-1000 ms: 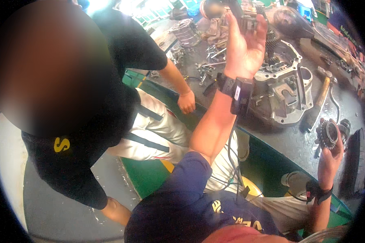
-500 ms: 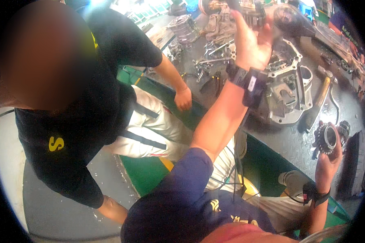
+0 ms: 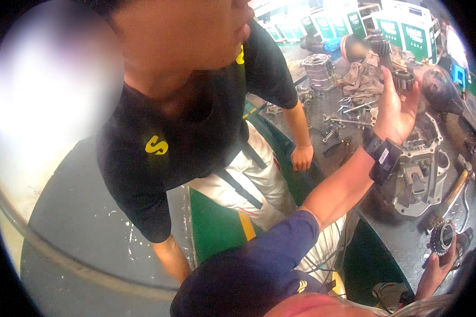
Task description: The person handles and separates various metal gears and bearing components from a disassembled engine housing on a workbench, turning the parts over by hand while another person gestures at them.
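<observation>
My left hand (image 3: 396, 113) is stretched out over the workbench, palm turned up, thumb and fingers spread. A toothed metal cylinder (image 3: 404, 79) shows just behind its fingertips; I see no grip on it. Just below that hand lies a grey cast-metal housing (image 3: 419, 182) with an open frame-like rim. At the lower right, my right hand (image 3: 440, 269) is closed around a dark toothed gear (image 3: 438, 240) with a wide bore. Behind this gear is another dark part (image 3: 464, 240), partly hidden by the fingers.
A hammer (image 3: 456, 193) and a bent metal rod (image 3: 466, 203) lie beside the housing. Farther back are rods and forks (image 3: 346, 116), brown rags (image 3: 360, 82) and a ribbed metal casing (image 3: 320, 71). A co-worker in a black shirt (image 3: 195, 132) stands close on my left.
My view has turned left, so the bench sits farther right and more of the co-worker shows. The left hand stays spread over the bench; the right still holds the gear.
</observation>
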Action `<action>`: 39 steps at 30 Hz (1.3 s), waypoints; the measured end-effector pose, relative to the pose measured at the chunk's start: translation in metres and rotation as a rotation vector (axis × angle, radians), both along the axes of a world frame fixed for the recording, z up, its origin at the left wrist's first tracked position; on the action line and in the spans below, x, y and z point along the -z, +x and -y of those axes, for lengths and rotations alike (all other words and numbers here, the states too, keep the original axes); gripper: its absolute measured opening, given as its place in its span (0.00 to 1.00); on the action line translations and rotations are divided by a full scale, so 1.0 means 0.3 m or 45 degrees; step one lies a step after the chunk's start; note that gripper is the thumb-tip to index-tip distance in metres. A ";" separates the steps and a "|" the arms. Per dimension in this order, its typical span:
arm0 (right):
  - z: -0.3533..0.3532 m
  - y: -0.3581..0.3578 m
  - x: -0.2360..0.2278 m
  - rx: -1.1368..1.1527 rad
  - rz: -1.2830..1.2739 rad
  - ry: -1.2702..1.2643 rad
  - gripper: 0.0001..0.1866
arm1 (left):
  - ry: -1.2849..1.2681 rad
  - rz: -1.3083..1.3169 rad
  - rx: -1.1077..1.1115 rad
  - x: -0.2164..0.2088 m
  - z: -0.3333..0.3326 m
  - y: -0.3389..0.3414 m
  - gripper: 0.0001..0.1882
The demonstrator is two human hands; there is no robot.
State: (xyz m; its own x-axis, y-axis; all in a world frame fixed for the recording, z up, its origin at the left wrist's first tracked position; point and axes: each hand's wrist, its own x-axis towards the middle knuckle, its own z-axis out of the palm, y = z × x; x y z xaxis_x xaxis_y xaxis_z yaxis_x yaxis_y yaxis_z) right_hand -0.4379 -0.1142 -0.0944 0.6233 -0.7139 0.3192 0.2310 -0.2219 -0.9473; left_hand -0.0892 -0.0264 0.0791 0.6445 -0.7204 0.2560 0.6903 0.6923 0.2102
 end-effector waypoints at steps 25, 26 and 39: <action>-0.065 -0.004 -0.122 -0.080 0.040 0.196 0.52 | 0.031 -0.087 0.075 0.037 0.022 -0.003 0.28; -0.067 -0.006 -0.126 -0.073 0.027 0.206 0.52 | 0.032 -0.086 0.063 0.037 0.024 -0.004 0.29; -0.062 -0.005 -0.111 -0.094 0.024 0.149 0.53 | 0.065 -0.086 0.084 0.052 0.030 -0.009 0.29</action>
State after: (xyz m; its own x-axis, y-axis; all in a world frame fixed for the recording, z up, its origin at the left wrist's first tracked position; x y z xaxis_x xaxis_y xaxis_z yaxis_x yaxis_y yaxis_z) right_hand -0.4394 -0.0956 -0.0611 0.6702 -0.6993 0.2487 0.2608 -0.0919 -0.9610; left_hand -0.0920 -0.0355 0.0635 0.6101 -0.7727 0.1753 0.7477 0.6347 0.1952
